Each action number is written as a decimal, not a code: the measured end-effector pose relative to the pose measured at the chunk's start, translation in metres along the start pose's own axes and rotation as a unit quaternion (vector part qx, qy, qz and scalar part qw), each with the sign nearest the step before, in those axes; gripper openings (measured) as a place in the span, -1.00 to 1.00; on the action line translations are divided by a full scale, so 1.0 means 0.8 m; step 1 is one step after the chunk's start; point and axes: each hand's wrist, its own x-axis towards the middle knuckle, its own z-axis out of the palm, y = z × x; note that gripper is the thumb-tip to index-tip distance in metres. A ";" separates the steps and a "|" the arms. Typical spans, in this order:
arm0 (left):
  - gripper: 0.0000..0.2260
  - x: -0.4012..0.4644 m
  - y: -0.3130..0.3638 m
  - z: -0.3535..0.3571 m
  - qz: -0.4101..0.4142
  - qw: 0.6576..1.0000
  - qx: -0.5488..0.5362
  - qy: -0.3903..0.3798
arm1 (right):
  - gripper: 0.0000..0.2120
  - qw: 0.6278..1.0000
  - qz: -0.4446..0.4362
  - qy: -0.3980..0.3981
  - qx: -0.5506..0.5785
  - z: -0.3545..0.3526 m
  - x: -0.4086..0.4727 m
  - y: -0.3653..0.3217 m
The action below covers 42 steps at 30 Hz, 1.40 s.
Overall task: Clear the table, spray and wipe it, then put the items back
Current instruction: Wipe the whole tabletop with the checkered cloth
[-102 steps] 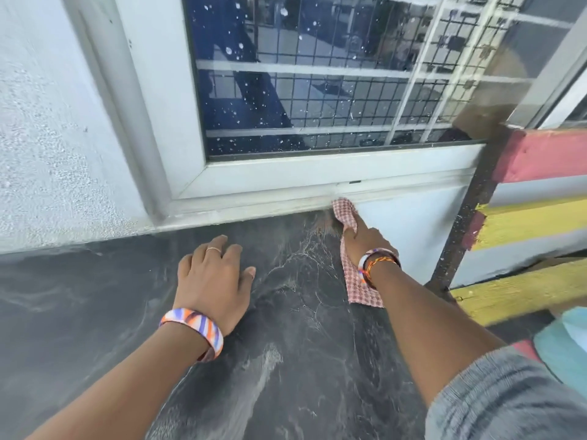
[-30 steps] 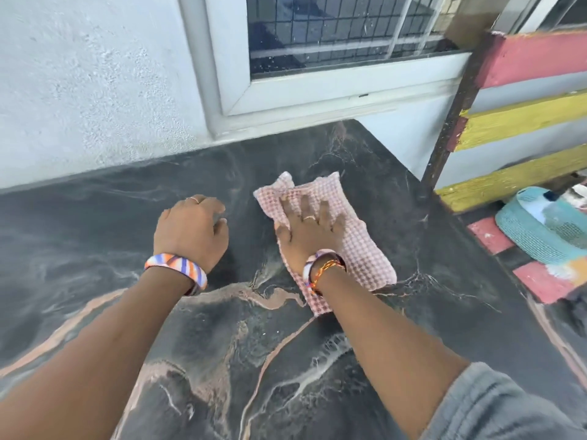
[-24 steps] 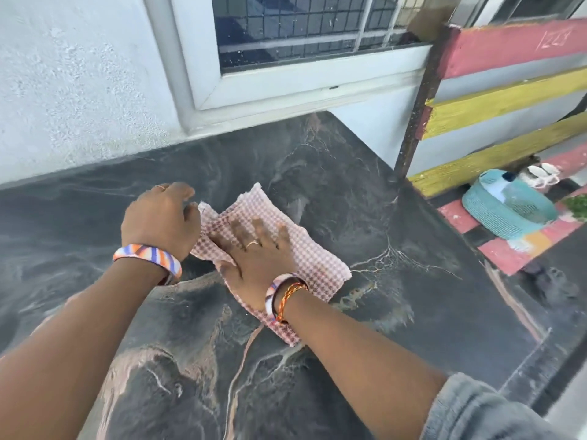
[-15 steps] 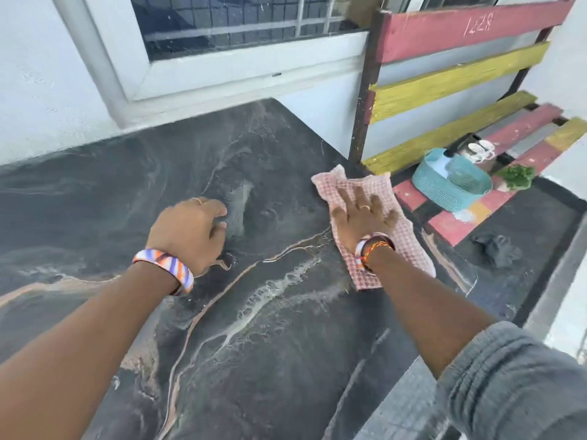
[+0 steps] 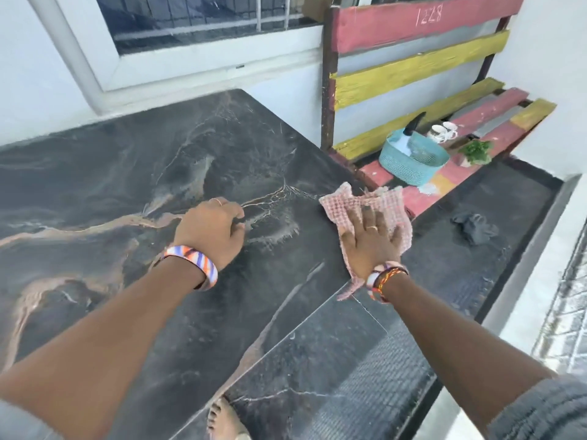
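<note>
Head view:
Cloth [image 5: 374,201]: checked pink, at 3 o'clock on the dark marble bench [image 5: 158,154], overhanging its right edge.
Right hand [image 5: 370,239]: flat, fingers spread, pressing the cloth down; not clenched around it.
Left hand [image 5: 211,231]: fingers curled under, resting on the bench at centre, grasping nothing.
Basket [image 5: 413,158]: teal, at 2 o'clock on the slatted seat [image 5: 495,112], beside 2 cups [image 5: 443,132] and greens [image 5: 475,151].

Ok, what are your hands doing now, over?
Right hand flat on checked cloth, at table's right edge. Left hand curled, resting on tabletop. Tabletop bare, nothing in the way.
</note>
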 end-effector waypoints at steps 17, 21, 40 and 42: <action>-0.62 -0.186 -0.069 -0.033 -0.194 0.973 0.028 0.124 | -0.42 0.880 -0.455 0.093 -0.102 0.058 -0.128 -0.071; -0.69 -0.204 -0.078 -0.031 -0.179 0.974 0.052 0.132 | -0.42 0.954 -0.276 0.108 -0.053 0.041 -0.072 -0.002; -0.64 -0.494 -0.330 -0.123 -0.470 0.863 0.090 0.164 | -0.64 0.840 -0.518 0.164 0.019 0.189 -0.471 -0.373; -0.59 -0.538 -0.358 -0.136 -0.523 0.837 0.068 0.146 | -0.71 0.821 -0.545 0.165 0.033 0.201 -0.507 -0.414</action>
